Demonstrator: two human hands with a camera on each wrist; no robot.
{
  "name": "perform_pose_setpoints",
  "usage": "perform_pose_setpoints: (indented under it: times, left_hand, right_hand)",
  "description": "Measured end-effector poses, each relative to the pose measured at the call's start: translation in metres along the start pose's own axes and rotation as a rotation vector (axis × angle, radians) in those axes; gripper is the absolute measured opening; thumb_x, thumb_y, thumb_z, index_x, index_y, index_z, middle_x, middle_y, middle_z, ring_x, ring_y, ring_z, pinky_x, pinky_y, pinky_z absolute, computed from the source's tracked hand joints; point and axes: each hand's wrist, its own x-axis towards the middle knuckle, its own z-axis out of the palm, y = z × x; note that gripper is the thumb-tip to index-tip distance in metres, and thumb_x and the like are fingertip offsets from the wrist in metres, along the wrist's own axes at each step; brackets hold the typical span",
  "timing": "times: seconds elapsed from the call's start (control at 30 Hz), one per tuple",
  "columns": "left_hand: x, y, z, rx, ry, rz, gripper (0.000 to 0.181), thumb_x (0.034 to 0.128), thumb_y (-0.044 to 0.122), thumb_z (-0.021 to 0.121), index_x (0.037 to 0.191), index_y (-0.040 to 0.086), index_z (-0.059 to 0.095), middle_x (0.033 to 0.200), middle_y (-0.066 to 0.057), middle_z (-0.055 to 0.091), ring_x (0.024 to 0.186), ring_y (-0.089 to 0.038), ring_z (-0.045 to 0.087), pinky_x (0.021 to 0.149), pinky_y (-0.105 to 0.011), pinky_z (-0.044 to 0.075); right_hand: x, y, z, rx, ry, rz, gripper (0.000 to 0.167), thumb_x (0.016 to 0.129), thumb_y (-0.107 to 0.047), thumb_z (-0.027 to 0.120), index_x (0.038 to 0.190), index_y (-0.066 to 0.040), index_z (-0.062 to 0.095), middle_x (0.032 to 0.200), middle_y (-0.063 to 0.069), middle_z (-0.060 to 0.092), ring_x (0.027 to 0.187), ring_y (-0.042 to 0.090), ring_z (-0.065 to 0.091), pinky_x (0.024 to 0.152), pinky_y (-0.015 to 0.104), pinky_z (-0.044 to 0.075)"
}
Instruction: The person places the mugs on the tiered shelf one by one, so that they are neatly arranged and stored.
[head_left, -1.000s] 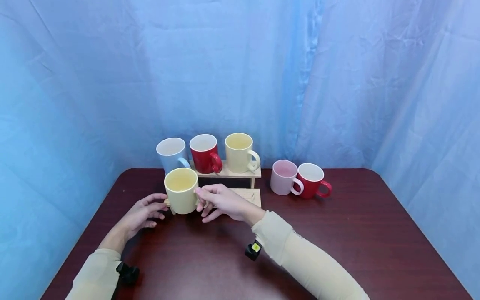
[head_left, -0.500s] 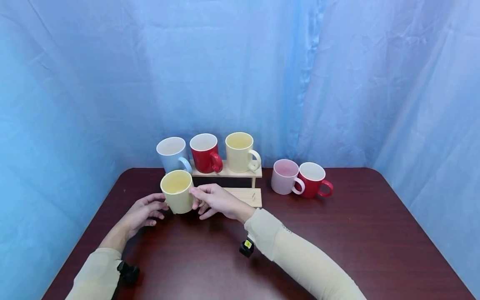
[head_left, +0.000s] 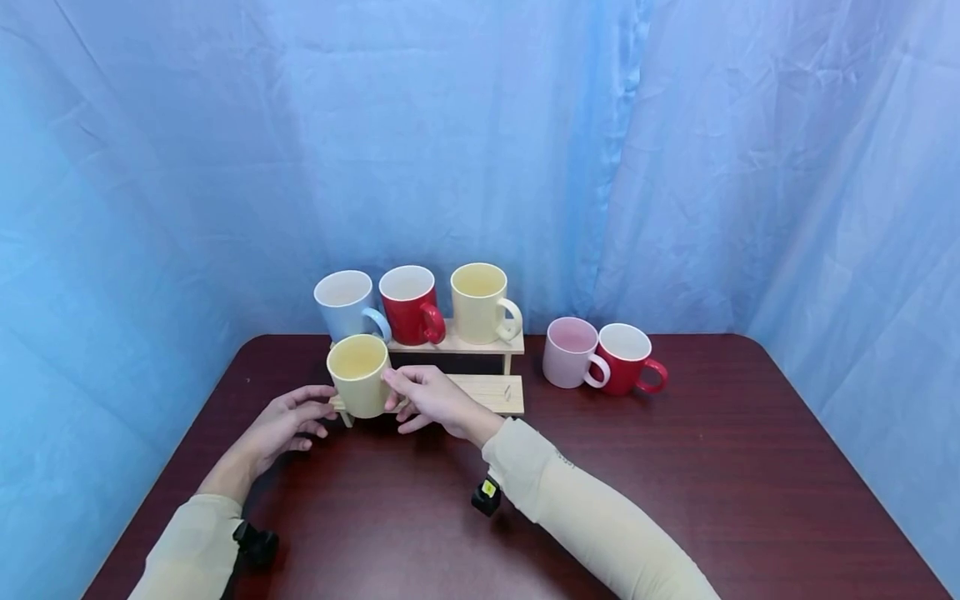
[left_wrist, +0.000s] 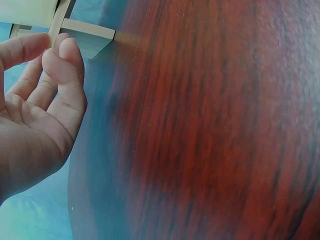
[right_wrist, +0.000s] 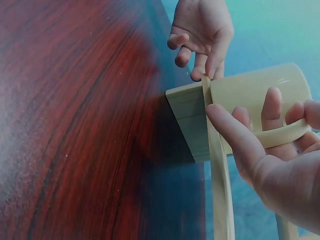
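Observation:
My right hand (head_left: 446,402) grips the handle of a pale yellow mug (head_left: 362,390), which stands upright at the left end of the lower board of a two-tier wooden rack (head_left: 483,387). In the right wrist view the mug's base (right_wrist: 216,95) meets the board or nearly so. Thumb and fingers of my left hand (head_left: 283,425) pinch the left end of that lower board, close beside the mug. Behind, on the upper tier, are a light blue mug (head_left: 343,312), a red mug (head_left: 407,312) and another yellow mug (head_left: 477,312).
To the right of the rack, a pink mug (head_left: 566,362) and a second red mug (head_left: 617,375) stand close together on the dark wooden table (head_left: 675,483). Blue curtains (head_left: 480,133) hang around the back and sides.
My right hand has shifted left with the yellow mug, which dips, then rises slightly. The light blue mug's handle has turned a little right. My left hand stays at the rack's end.

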Motion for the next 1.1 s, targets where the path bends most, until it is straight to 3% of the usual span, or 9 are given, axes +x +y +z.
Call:
perform_pose_setpoints:
  times: [0.17, 0.4, 0.77, 0.97, 1.1]
  left_hand:
    - [-0.001, 0.001, -0.001, -0.001, 0.012, 0.003, 0.050, 0.1019, 0.029, 0.062, 0.146, 0.009, 0.048, 0.117, -0.013, 0.065, 0.084, -0.021, 0.063, 0.065, -0.032, 0.054]
    - [-0.003, 0.007, 0.004, -0.010, 0.061, -0.047, 0.050, 0.1020, 0.028, 0.060, 0.147, 0.010, 0.049, 0.113, -0.009, 0.066, 0.082, -0.020, 0.063, 0.063, -0.030, 0.054]
    - [-0.004, 0.008, 0.009, -0.055, 0.095, -0.092, 0.048, 0.1003, 0.028, 0.062, 0.145, 0.012, 0.052, 0.108, -0.005, 0.068, 0.077, -0.017, 0.062, 0.060, -0.027, 0.052]
    - [-0.001, 0.005, 0.007, -0.062, 0.054, -0.065, 0.050, 0.1012, 0.029, 0.062, 0.146, 0.011, 0.050, 0.113, -0.009, 0.067, 0.079, -0.018, 0.064, 0.062, -0.029, 0.053]
    - [0.000, 0.002, 0.004, -0.045, 0.000, -0.036, 0.050, 0.1025, 0.029, 0.061, 0.147, 0.010, 0.048, 0.117, -0.012, 0.064, 0.083, -0.020, 0.068, 0.065, -0.030, 0.055]
  right_hand:
    - [0.001, 0.001, 0.003, -0.029, 0.026, -0.016, 0.041, 0.104, -0.038, 0.058, 0.096, 0.002, 0.063, 0.089, 0.012, 0.065, 0.082, 0.031, 0.064, 0.068, 0.046, 0.061]
    - [-0.001, -0.001, 0.006, -0.041, 0.047, -0.026, 0.042, 0.104, -0.039, 0.058, 0.099, 0.002, 0.063, 0.089, 0.009, 0.064, 0.076, 0.021, 0.061, 0.065, 0.044, 0.061]
    - [-0.003, 0.006, 0.012, 0.015, 0.093, -0.011, 0.039, 0.103, -0.040, 0.059, 0.096, -0.003, 0.064, 0.088, 0.009, 0.065, 0.076, 0.022, 0.061, 0.066, 0.044, 0.061]
    - [-0.005, 0.004, 0.004, 0.022, 0.060, 0.018, 0.034, 0.102, -0.042, 0.060, 0.110, -0.009, 0.063, 0.104, 0.010, 0.067, 0.097, 0.038, 0.067, 0.066, 0.045, 0.061]
    - [-0.014, -0.002, -0.008, -0.009, 0.095, 0.013, 0.035, 0.102, -0.041, 0.060, 0.123, -0.012, 0.059, 0.113, 0.010, 0.066, 0.096, 0.037, 0.069, 0.065, 0.046, 0.060]
